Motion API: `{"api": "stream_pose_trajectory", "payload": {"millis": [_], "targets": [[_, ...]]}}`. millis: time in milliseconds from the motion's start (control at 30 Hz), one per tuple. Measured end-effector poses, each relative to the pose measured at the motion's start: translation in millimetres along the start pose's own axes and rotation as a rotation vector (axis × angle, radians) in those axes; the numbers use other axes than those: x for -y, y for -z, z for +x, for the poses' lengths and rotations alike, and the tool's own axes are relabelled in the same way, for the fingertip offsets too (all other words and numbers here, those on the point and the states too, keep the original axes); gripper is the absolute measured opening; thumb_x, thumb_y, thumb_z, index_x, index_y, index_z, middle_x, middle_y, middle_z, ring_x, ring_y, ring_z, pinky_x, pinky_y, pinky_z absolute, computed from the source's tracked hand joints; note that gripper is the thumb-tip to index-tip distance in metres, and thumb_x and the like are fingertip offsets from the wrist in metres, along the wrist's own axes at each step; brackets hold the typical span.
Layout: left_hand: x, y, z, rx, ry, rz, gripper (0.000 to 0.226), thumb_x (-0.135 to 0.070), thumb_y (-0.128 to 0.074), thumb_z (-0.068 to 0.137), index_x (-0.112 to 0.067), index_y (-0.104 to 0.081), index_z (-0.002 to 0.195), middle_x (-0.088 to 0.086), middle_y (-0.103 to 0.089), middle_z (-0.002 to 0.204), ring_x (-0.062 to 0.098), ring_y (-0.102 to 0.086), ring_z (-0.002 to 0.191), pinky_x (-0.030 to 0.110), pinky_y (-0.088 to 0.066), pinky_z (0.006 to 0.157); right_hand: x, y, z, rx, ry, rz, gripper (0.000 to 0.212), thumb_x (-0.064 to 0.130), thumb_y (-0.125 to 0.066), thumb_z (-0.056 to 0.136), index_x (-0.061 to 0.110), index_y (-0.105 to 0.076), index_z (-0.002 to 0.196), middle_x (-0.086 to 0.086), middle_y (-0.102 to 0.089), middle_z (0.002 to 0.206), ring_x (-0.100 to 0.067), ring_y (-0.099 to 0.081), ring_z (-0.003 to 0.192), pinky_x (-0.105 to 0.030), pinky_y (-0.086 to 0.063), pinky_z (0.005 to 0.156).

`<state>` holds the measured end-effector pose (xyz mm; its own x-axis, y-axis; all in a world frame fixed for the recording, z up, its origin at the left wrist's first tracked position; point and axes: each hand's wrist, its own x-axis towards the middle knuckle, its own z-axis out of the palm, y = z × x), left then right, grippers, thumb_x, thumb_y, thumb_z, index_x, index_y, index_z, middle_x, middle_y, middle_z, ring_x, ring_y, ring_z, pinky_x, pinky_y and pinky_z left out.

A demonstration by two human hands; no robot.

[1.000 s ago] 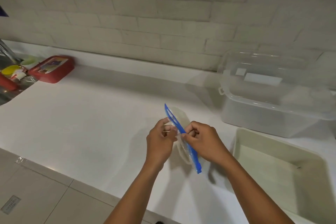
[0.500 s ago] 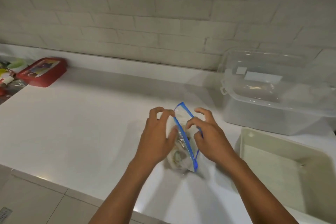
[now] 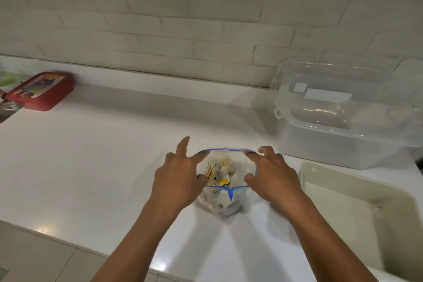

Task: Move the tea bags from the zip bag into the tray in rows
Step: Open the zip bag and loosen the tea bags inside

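Spreading the zip bag (image 3: 225, 175) mouth wide on the counter (image 3: 91, 155).
Left hand (image 3: 177, 178) and right hand (image 3: 272, 178) each pinch one side of the rim, so the tea bags (image 3: 219, 173) are reachable; the tray (image 3: 357, 197) waits just beside.

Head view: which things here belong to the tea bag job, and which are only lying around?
Belong to the job:
zip bag, mouth held open by the left hand and right hand
tea bags inside it
tray, at the right

Only lying around:
clear lidded container
red box
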<state>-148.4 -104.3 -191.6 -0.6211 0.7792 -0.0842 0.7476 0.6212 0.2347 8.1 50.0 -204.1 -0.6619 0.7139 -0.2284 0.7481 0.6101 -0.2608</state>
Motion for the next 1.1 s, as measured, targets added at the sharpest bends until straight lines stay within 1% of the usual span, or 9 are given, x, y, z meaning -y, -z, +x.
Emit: {"api": "stream_pose_trajectory", "payload": {"millis": [133, 300, 367, 467, 600, 733, 833, 933, 1100], "targets": [[-5.2, 2.8, -2.2, -0.112, -0.024, -0.013, 0.066, -0.039, -0.060, 0.087, -0.052, -0.032, 0.145, -0.009, -0.007, 0.162, 0.019, -0.048, 0.121, 0.031, -0.052, 0.071, 5.1, 5.2, -6.3, -0.109, 0.006, -0.015, 0.056, 0.033, -0.052, 0.090, 0.038, -0.038, 0.144, 0.004, -0.026, 0.150, -0.022, -0.039, 0.130, -0.033, -0.041, 0.080], [0.2, -9.1, 5.0, -0.016, -0.051, 0.001, 0.065, -0.020, -0.056, 0.089, -0.051, -0.037, 0.143, -0.009, -0.014, 0.161, 0.019, -0.054, 0.114, 0.033, -0.054, 0.075, 7.0, -10.4, -22.8, 0.054, 0.005, -0.069, 0.059, 0.045, -0.051, 0.090, 0.037, -0.034, 0.146, -0.003, -0.027, 0.147, -0.028, -0.034, 0.131, -0.039, -0.045, 0.095], [0.2, -1.8, 18.4, -0.039, -0.194, -0.044, 0.071, -0.004, -0.052, 0.085, -0.048, -0.046, 0.140, -0.013, -0.029, 0.156, 0.018, -0.061, 0.106, 0.030, -0.053, 0.079, 14.6, -11.3, -30.2, 0.036, 0.111, -0.134, 0.068, 0.045, -0.056, 0.088, 0.040, -0.025, 0.148, -0.006, -0.005, 0.159, -0.032, -0.016, 0.142, -0.041, -0.038, 0.104], [-5.4, 13.9, 42.1, -0.023, -0.455, -0.040, 0.063, 0.013, -0.051, 0.074, -0.033, -0.072, 0.112, -0.011, -0.057, 0.136, 0.015, -0.064, 0.106, 0.026, -0.050, 0.082, 30.2, -13.1, -33.9, -0.111, 0.377, -0.095, 0.072, 0.036, -0.066, 0.082, 0.045, -0.032, 0.144, -0.003, 0.021, 0.162, -0.031, 0.013, 0.150, -0.044, -0.023, 0.115], [-14.7, 25.9, 62.0, -0.015, -0.547, -0.114, 0.039, 0.017, -0.053, 0.073, -0.018, -0.070, 0.071, -0.005, -0.067, 0.116, 0.019, -0.066, 0.100, 0.038, -0.052, 0.081, 39.6, -0.5, -18.2, -0.281, 0.469, 0.124, 0.034, 0.027, -0.064, 0.085, 0.034, -0.065, 0.119, 0.000, -0.016, 0.162, -0.023, -0.011, 0.150, -0.035, -0.022, 0.116], [-18.9, 26.3, 50.4, -0.059, -0.461, -0.097, 0.021, 0.002, -0.062, 0.085, -0.018, -0.070, 0.088, -0.003, -0.051, 0.139, 0.019, -0.054, 0.119, 0.037, -0.049, 0.089, 39.5, 21.2, -0.8, -0.090, 0.279, 0.087, 0.037, 0.011, -0.055, 0.092, 0.030, -0.067, 0.122, 0.005, -0.053, 0.131, -0.020, -0.057, 0.112, -0.031, -0.048, 0.090], [-18.4, 6.3, 17.1, -0.232, -0.348, -0.060, 0.015, -0.019, -0.072, 0.084, -0.025, -0.070, 0.097, 0.001, -0.045, 0.144, 0.028, -0.042, 0.131, 0.043, -0.045, 0.096, 34.3, 25.9, 3.4, 0.005, 0.148, 0.092, 0.049, 0.002, -0.054, 0.089, 0.029, -0.063, 0.130, 0.001, -0.056, 0.123, -0.021, -0.058, 0.107, -0.027, -0.046, 0.082], [-25.2, -15.2, -23.3, -0.181, -0.080, -0.166, 0.021, -0.040, -0.066, 0.088, -0.032, -0.064, 0.108, 0.001, -0.025, 0.158, 0.029, -0.026, 0.140, 0.044, -0.041, 0.101, 34.4, 27.4, -3.6, 0.012, 0.069, 0.107, 0.046, 0.004, -0.050, 0.091, 0.025, -0.061, 0.131, -0.005, -0.053, 0.124, -0.026, -0.058, 0.108, -0.029, -0.046, 0.084], [-33.4, -28.1, -64.6, -0.058, 0.214, -0.364, 0.060, -0.064, -0.056, 0.087, -0.040, -0.033, 0.137, -0.001, -0.008, 0.153, 0.031, -0.044, 0.124, 0.032, -0.044, 0.091, 36.1, 23.7, -16.4, 0.181, 0.117, 0.044, 0.030, 0.017, -0.051, 0.093, 0.024, -0.056, 0.122, -0.003, -0.051, 0.120, -0.023, -0.058, 0.093, -0.031, -0.051, 0.076]]}}
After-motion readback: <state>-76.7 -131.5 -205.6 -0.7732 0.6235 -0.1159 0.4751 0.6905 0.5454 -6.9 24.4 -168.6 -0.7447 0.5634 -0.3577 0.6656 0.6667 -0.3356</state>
